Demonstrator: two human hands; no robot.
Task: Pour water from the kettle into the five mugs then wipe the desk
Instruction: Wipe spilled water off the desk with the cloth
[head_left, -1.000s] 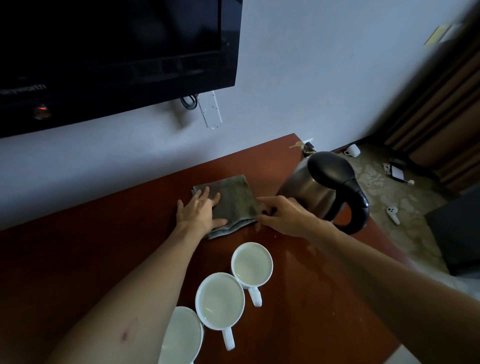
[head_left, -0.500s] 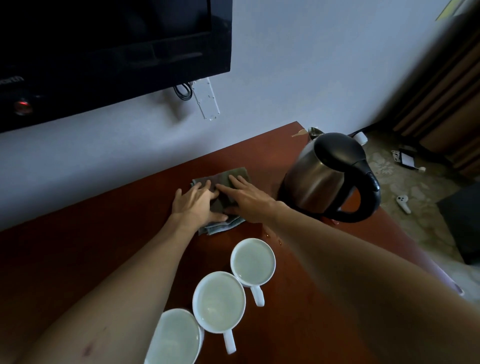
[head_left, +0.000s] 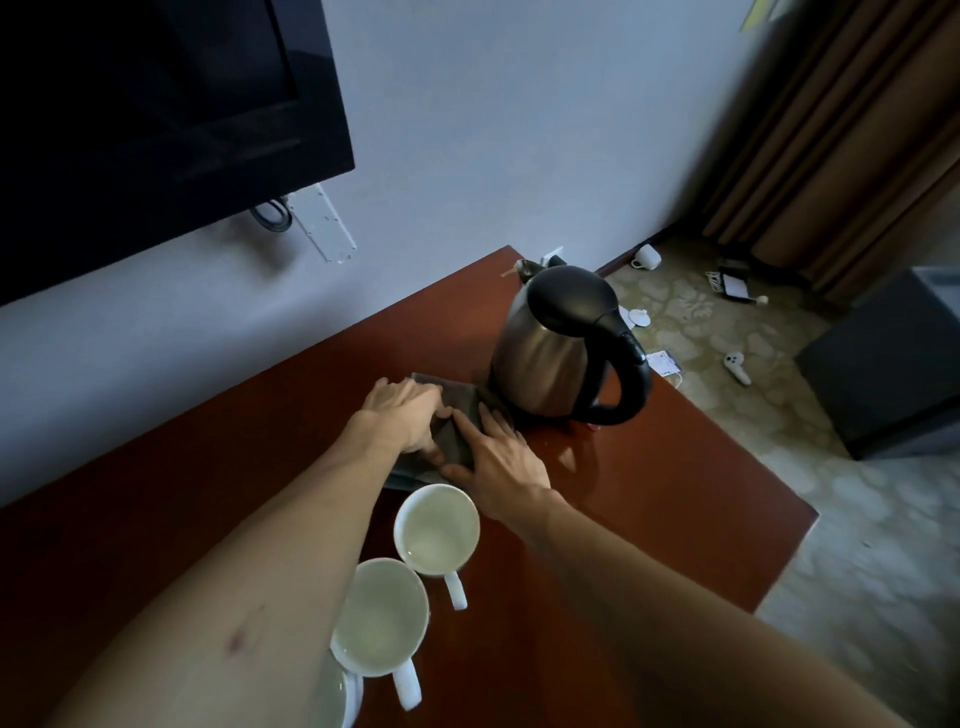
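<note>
I see both hands on the grey cloth (head_left: 460, 434) at frame centre: left hand (head_left: 405, 415) curled on its left edge, right hand (head_left: 496, 457) pressing flat with straight fingers. The kettle (head_left: 558, 345) stands just right; three filled mugs (head_left: 436, 530) sit just below. A careless wipe could knock the nearest mug or the kettle.

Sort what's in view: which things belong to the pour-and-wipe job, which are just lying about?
Job: kettle, cloth under left hand and right hand, mugs, desk.
Lying about: TV, floor cup, white controller, curtain.
</note>
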